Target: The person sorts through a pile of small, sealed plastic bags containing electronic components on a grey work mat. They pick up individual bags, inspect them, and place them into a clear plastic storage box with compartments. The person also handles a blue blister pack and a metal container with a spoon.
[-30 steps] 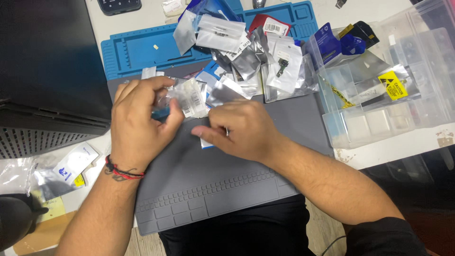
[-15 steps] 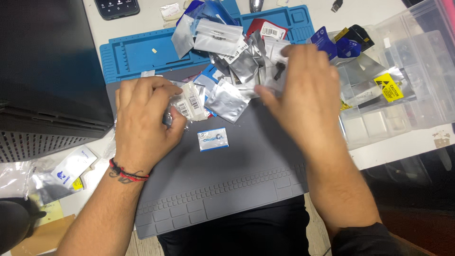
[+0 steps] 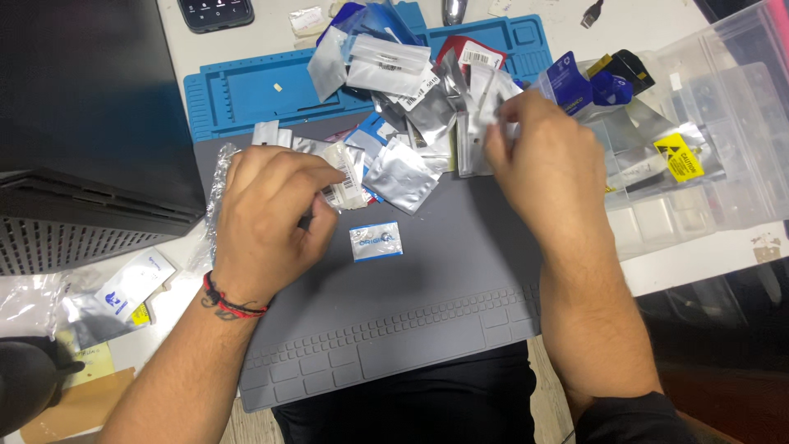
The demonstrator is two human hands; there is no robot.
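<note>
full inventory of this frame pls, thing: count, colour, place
work mat: 1, grey, centre
tray mat: 1, blue, behind the grey mat
packet pile: many, silver and clear, across both mats
small packet: 1, blue-white, alone on grey mat
phone: 1, dark, top edge
plastic box: 1, clear, right
black case: 1, left
left hand: grip on clear packets
right hand: fingers in the pile
</note>
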